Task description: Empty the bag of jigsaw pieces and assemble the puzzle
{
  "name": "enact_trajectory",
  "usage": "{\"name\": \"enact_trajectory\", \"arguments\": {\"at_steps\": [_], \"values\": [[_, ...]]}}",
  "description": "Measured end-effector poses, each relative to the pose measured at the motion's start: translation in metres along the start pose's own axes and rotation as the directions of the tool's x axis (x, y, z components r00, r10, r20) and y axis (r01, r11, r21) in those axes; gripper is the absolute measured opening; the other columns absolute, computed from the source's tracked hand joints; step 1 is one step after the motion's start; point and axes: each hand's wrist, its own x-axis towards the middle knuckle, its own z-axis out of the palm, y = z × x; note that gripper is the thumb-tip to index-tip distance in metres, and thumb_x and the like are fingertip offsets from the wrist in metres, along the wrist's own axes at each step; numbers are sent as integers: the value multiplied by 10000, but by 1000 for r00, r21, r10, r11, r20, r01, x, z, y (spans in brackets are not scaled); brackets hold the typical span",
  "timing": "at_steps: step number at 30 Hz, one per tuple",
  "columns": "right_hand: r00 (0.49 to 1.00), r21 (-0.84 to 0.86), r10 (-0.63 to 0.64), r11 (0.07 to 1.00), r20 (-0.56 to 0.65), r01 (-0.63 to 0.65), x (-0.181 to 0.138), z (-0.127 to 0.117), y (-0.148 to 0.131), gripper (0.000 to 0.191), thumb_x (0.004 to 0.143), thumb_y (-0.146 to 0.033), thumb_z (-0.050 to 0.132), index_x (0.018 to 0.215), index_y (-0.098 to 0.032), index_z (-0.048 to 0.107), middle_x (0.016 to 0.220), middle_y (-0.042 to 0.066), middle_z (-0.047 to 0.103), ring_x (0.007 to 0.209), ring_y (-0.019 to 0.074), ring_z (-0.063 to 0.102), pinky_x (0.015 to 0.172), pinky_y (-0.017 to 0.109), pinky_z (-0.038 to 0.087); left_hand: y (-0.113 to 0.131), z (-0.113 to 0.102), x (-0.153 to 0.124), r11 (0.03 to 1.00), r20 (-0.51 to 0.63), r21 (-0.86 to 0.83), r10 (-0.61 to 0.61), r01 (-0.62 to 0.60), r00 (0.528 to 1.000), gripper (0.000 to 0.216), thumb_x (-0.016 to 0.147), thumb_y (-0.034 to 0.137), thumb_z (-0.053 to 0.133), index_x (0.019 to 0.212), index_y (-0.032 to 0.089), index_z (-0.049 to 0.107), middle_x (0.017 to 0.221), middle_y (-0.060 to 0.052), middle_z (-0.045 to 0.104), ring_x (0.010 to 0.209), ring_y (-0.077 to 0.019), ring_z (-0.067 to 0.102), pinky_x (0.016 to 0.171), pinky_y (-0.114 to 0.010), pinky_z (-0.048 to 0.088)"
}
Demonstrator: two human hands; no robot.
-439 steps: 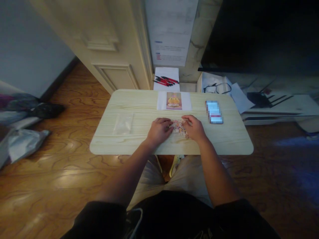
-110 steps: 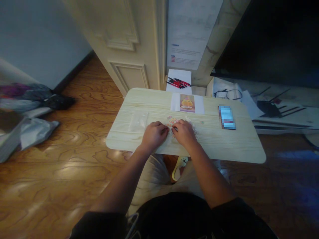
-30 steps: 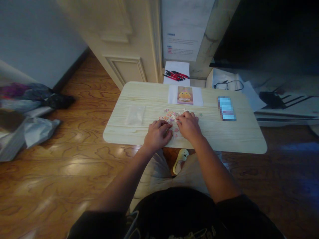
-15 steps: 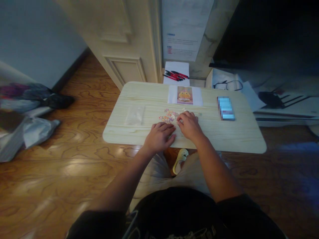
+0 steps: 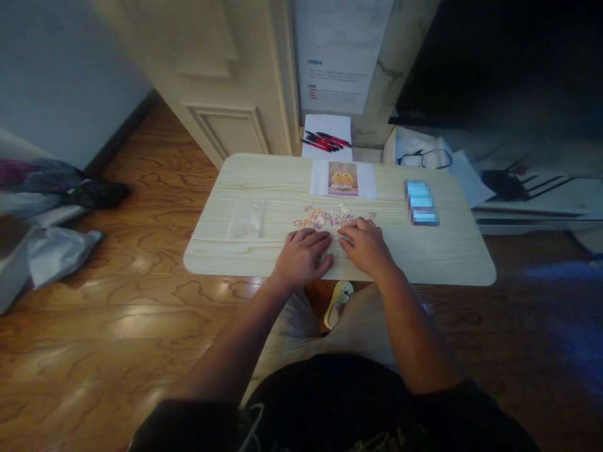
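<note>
A loose spread of small orange, purple and pale jigsaw puzzle pieces (image 5: 313, 218) lies in the middle of the light wood-grain table (image 5: 438, 254). My left hand (image 5: 304, 254) rests at the near side of the pieces, palm down, fingers stretched out and thumb apart. Just right of it, my right hand (image 5: 365, 246) has bent fingers and thumb brought together at the near edge of the pile, around what looks like a puzzle piece; the fingertips partly hide it. Behind the pieces lies a white sheet with a printed picture (image 5: 343, 179) of a yellow figure.
A clear plastic bag (image 5: 247, 218) lies on the table's left, a phone (image 5: 421, 202) with a blurred screen on its right. Past the far edge, several red-and-black pens (image 5: 326, 141) rest on white paper. A grey plastic bag (image 5: 63, 251) is on the floor at left.
My right hand has drawn back toward me and slightly right, uncovering more purple and pale pieces. My left hand stays nearly in place. The whole view has shifted a little.
</note>
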Motion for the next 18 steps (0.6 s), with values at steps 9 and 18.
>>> {"name": "enact_trajectory", "arguments": {"at_steps": [9, 18], "values": [[999, 30, 30, 999, -45, -29, 0, 1, 18, 195, 993, -229, 615, 1117, -250, 765, 1119, 86, 680, 1105, 268, 587, 992, 426, 455, 6, 8, 14, 1000, -9, 6, -4, 4, 1000, 384, 958, 402, 621, 1311, 268, 688, 1404, -74, 671, 1292, -337, 553, 1060, -549, 412], [995, 122, 14, 993, -95, -3, -3, -2, 28, 197, 965, -209, 631, 1120, -217, 753, 1102, 86, 680, 1089, 254, 604, 1007, 383, 484, 19, 19, 25, 998, -2, -43, 45, -45, 999, 287, 987, 367, 592, 1219, 266, 726, 1328, -56, 713, 1242, -306, 573, 1069, -534, 407]]}}
